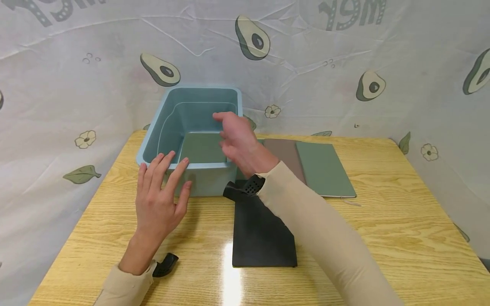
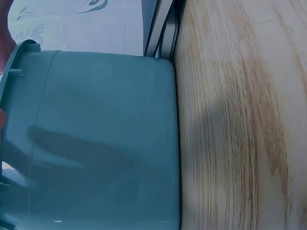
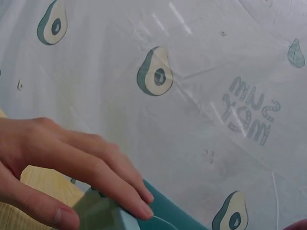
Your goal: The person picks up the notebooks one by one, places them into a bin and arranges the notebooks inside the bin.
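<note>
A light blue plastic bin (image 1: 195, 180) stands at the back left of the table, with a green notebook (image 1: 203, 147) lying flat on its floor. My left hand (image 1: 158, 204) is at the near rim, its fingers spread and the tips reaching over the edge. Only bits of that hand show in the left wrist view, beside the bin's wall (image 2: 105, 115). Over the right rim is my right hand (image 1: 240, 138), with nothing in its grasp. In the right wrist view the fingers of the right hand (image 3: 86, 163) extend loosely over the bin's edge (image 3: 127, 219).
Right of the bin, a brown notebook (image 1: 281, 153) and another green notebook (image 1: 325, 170) lie side by side. A black notebook (image 1: 264, 238) is nearer, partly under my right forearm. Behind the wooden table (image 1: 398, 229) hangs an avocado-print sheet (image 1: 306, 85).
</note>
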Demonstrator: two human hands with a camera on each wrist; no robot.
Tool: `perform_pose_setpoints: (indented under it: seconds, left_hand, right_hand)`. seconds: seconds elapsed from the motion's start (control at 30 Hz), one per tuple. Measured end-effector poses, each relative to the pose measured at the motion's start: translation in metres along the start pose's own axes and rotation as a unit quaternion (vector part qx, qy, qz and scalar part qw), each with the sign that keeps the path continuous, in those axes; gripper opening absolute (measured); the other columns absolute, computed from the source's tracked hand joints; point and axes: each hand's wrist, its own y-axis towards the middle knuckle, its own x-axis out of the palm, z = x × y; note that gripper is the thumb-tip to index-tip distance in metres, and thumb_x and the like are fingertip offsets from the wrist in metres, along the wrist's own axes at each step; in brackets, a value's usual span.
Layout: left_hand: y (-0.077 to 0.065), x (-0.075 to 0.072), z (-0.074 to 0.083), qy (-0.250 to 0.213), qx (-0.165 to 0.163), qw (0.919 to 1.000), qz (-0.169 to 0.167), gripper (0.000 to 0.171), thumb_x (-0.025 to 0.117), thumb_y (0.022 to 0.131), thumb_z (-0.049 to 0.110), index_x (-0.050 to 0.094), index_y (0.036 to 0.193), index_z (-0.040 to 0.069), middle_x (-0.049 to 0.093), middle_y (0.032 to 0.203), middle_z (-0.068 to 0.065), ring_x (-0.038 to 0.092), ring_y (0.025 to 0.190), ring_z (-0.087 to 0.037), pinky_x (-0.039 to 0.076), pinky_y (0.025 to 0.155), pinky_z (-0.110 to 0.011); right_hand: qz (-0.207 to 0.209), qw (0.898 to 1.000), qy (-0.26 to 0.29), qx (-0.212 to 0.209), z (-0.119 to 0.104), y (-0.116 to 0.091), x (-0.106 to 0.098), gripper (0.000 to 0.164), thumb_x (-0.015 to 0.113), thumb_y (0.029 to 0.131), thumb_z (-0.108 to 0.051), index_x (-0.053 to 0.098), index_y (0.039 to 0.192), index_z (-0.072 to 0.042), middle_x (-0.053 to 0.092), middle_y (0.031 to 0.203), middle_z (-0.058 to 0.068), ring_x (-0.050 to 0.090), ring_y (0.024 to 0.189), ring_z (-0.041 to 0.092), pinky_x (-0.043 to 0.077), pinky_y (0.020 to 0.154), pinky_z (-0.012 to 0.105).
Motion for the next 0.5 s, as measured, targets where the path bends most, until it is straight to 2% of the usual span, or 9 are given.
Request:
perform_pose_setpoints:
  seconds: [0.03, 0.1, 0.17, 0.23, 0.3, 0.37, 0.43, 0.47, 0.5]
  left_hand:
    - [0.000, 0.000, 0.000, 0.000, -0.001, 1.0000, 0.000, 0.043, 0.059, 0.105, 0.031, 0.067, 0.144, 0.014, 0.062, 0.150, -0.021, 0.053, 0.142, -0.045, 0.032, 0.120, -0.070]
    - [0.000, -0.001, 0.000, 0.001, -0.002, 1.0000, 0.001, 0.044, 0.058, 0.105, 0.032, 0.067, 0.144, 0.014, 0.061, 0.150, -0.021, 0.053, 0.142, -0.045, 0.032, 0.120, -0.070]
    - [0.000, -0.001, -0.001, 0.000, -0.004, 1.0000, 0.000, 0.044, 0.058, 0.106, 0.032, 0.067, 0.144, 0.014, 0.061, 0.150, -0.021, 0.053, 0.142, -0.045, 0.031, 0.120, -0.070]
    - [0.000, -0.001, -0.001, -0.001, -0.003, 1.0000, -0.001, 0.044, 0.058, 0.106, 0.032, 0.067, 0.145, 0.014, 0.061, 0.150, -0.021, 0.053, 0.142, -0.045, 0.031, 0.120, -0.070]
    - [0.000, -0.002, -0.001, -0.001, -0.002, 1.0000, -0.002, 0.043, 0.057, 0.106, 0.032, 0.067, 0.145, 0.014, 0.061, 0.150, -0.021, 0.053, 0.142, -0.045, 0.031, 0.120, -0.070]
    - [0.000, -0.002, -0.001, -0.002, 0.000, 1.0000, -0.003, 0.044, 0.057, 0.107, 0.033, 0.066, 0.145, 0.014, 0.061, 0.150, -0.021, 0.053, 0.141, -0.046, 0.031, 0.120, -0.070]
    - [0.001, -0.002, -0.001, -0.002, 0.001, 1.0000, -0.003, 0.044, 0.057, 0.107, 0.033, 0.066, 0.145, 0.014, 0.061, 0.150, -0.021, 0.053, 0.141, -0.045, 0.031, 0.121, -0.070]
    - [0.001, -0.002, -0.001, -0.002, 0.001, 1.0000, -0.004, 0.044, 0.057, 0.107, 0.033, 0.066, 0.145, 0.014, 0.061, 0.150, -0.021, 0.053, 0.142, -0.045, 0.031, 0.121, -0.070]
    - [0.001, -0.002, -0.001, -0.002, 0.001, 1.0000, -0.004, 0.044, 0.057, 0.106, 0.033, 0.066, 0.145, 0.014, 0.061, 0.151, -0.021, 0.053, 0.142, -0.045, 0.031, 0.121, -0.070]
  right_hand:
    - [-0.007, 1.000, -0.004, -0.001, -0.002, -0.002, 0.000, 0.087, 0.058, 0.106, -0.012, 0.000, 0.172, -0.016, 0.004, 0.181, -0.001, 0.010, 0.168, 0.035, 0.012, 0.136, 0.053]
    - [-0.022, 0.999, -0.028, -0.006, -0.004, -0.004, 0.000, 0.079, 0.057, 0.107, -0.012, 0.013, 0.171, -0.013, 0.010, 0.181, -0.001, 0.016, 0.167, 0.037, 0.016, 0.135, 0.052]
    - [-0.038, 0.996, -0.080, -0.019, -0.005, -0.007, -0.002, 0.066, 0.057, 0.107, -0.014, 0.030, 0.167, -0.010, 0.020, 0.179, -0.001, 0.023, 0.166, 0.035, 0.021, 0.134, 0.049]
    - [-0.053, 0.986, -0.153, -0.043, -0.006, -0.009, -0.005, 0.052, 0.057, 0.107, -0.017, 0.048, 0.158, -0.008, 0.031, 0.175, -0.001, 0.027, 0.165, 0.030, 0.025, 0.133, 0.046]
    - [-0.063, 0.969, -0.227, -0.071, -0.007, -0.010, -0.008, 0.045, 0.059, 0.107, -0.020, 0.060, 0.150, -0.009, 0.042, 0.170, -0.002, 0.031, 0.163, 0.025, 0.029, 0.131, 0.044]
    - [-0.071, 0.950, -0.289, -0.094, -0.008, -0.011, -0.011, 0.043, 0.061, 0.107, -0.025, 0.063, 0.148, -0.013, 0.050, 0.165, -0.002, 0.034, 0.161, 0.022, 0.032, 0.129, 0.045]
    - [-0.082, 0.931, -0.337, -0.114, -0.008, -0.011, -0.015, 0.044, 0.061, 0.107, -0.028, 0.063, 0.148, -0.015, 0.051, 0.164, -0.001, 0.038, 0.159, 0.022, 0.035, 0.127, 0.046]
    - [-0.089, 0.918, -0.365, -0.126, -0.009, -0.012, -0.017, 0.045, 0.062, 0.107, -0.030, 0.063, 0.149, -0.016, 0.050, 0.165, -0.001, 0.038, 0.159, 0.022, 0.037, 0.126, 0.046]
    - [-0.094, 0.902, -0.398, -0.140, -0.009, -0.012, -0.019, 0.045, 0.062, 0.107, -0.032, 0.063, 0.150, -0.017, 0.049, 0.166, -0.001, 0.039, 0.159, 0.021, 0.038, 0.125, 0.046]
